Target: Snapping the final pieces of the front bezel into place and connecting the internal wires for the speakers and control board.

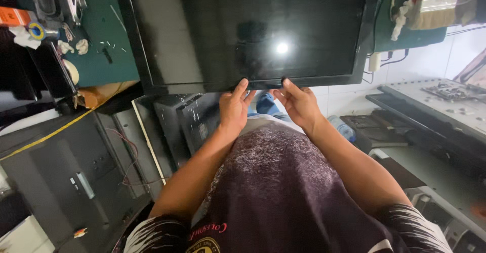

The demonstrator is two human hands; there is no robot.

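Grip: my left hand (234, 106) and right hand (298, 103) each pinch the near edge of the flat screen (253, 30), thumbs on its black bezel.
Screen position: lying flat on the green workbench (101, 55), overhanging toward me.
Surroundings: dismantled panels (430, 106) at right.

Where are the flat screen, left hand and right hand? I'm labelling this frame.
flat screen (263, 25), head view, dark glass panel.
left hand (234, 106), head view, back of hand.
right hand (299, 102), head view, back of hand.

One flat screen (253, 30), two hands (234, 106) (299, 103), one green table (101, 55), one tape roll (36, 31).
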